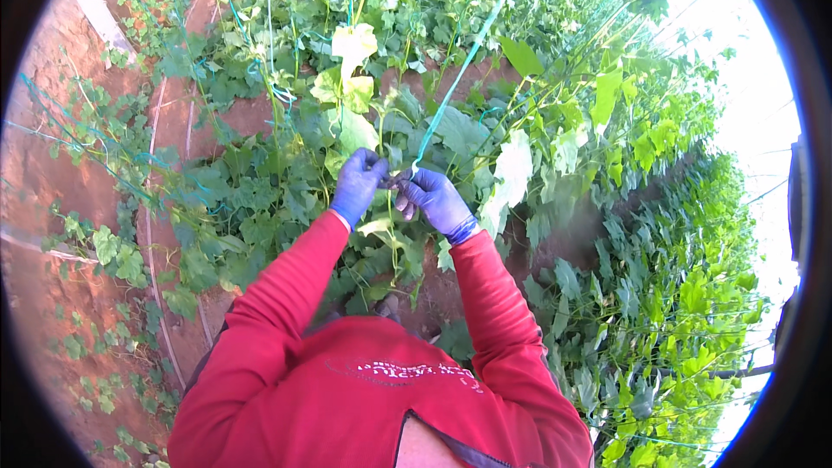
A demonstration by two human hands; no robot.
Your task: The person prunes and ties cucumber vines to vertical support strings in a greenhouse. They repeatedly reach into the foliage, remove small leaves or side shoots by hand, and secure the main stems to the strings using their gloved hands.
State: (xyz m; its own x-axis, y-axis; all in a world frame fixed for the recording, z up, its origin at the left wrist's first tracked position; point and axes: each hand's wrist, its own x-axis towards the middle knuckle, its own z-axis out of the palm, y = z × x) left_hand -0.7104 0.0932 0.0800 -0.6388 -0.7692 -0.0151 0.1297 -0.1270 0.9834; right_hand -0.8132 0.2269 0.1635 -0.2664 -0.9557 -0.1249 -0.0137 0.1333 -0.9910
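Note:
Both hands wear blue-violet gloves and meet in front of a thin green vine stem [392, 234]. A pale green twine [455, 88] slants down from the upper right into my right hand [432, 200], whose thumb and forefinger pinch it. My left hand [357, 185] has its thumb and fingers closed at the same spot, seemingly on the twine's lower end; the fingertips hide that end. Just above my left hand hangs a broad, sunlit vine leaf [356, 130]. The stem passes upright behind the fingertips.
Leafy vines [253, 169] spread around the hands, with more teal strings [227, 0] above. A dense row of plants [676, 312] stands on the right. Reddish soil [84, 299] and a thin pale line [151, 234] lie at left. A shoe [388, 305] shows below.

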